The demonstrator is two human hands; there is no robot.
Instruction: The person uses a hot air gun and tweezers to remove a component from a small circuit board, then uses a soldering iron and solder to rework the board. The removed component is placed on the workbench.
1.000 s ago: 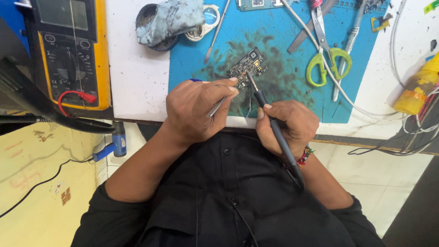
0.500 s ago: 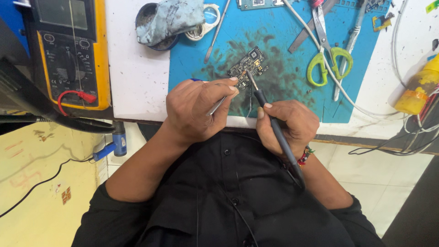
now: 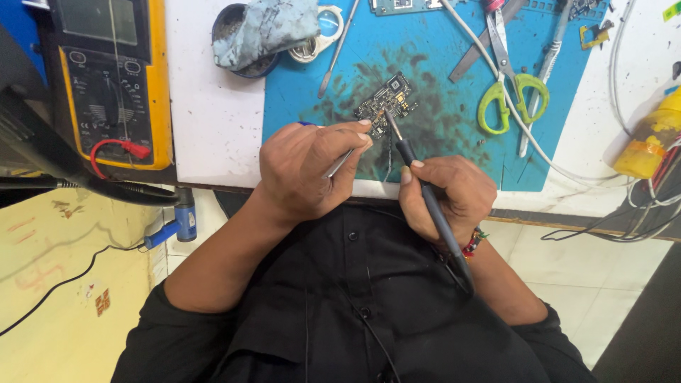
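White table (image 3: pixel 213 120) over cream tiled floor; one stained blue mat (image 3: pixel 440 64) on it. One small circuit board (image 3: pixel 384 101) at mat centre. Left hand (image 3: pixel 306 167) pinches tweezers (image 3: pixel 339 162), right hand (image 3: pixel 445 195) grips soldering iron (image 3: pixel 425 202), tips touching board. One green scissors (image 3: pixel 512 85) right of board, one yellow multimeter (image 3: pixel 113 78) far left.

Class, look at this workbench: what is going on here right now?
A person is working on a small circuit board lying on a stained blue mat. The right hand holds a soldering iron with its tip at the board, while the left hand steadies metal tweezers beside it. Green-handled scissors lie nearby.
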